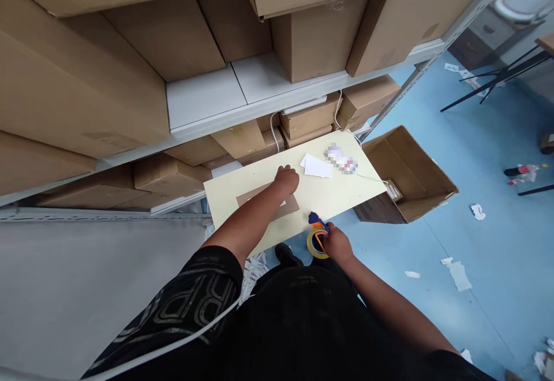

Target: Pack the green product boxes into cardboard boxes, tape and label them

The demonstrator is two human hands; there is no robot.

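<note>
"In the middle of the head view, a pale table point(333, 196) slants across the frame. What lies on it?"

"A flat brown piece of cardboard point(291, 206), left of the table's middle and partly covered by the left forearm. A small patch of white shows on it beside the arm."

"And the left hand point(287, 180)?"

"It is above the cardboard's upper edge, fingers curled in. Whether they pinch anything, or touch the cardboard, cannot be told."

"The right hand point(340, 244)?"

"Just below and right of the frame's centre, closed around a blue and orange tape dispenser point(318, 225). Its roll of yellow tape point(310, 245) faces the viewer, at the near edge of the table."

"What else is on the table?"

"Right of the left hand, two overlapping white cards point(318, 166); beyond them, an item blurred into squares point(341, 159), too obscured to name."

"And the surroundings?"

"At the right, touching or close to the table's end, an open carton point(419, 167). Across the upper left and upper centre, a shelf point(208, 98) carries brown boxes point(320, 40). At the lower right, paper scraps point(459, 276) lie on the blue floor point(389, 312). At the lower left, a white cable point(186, 340) crosses the black sleeve."
</note>
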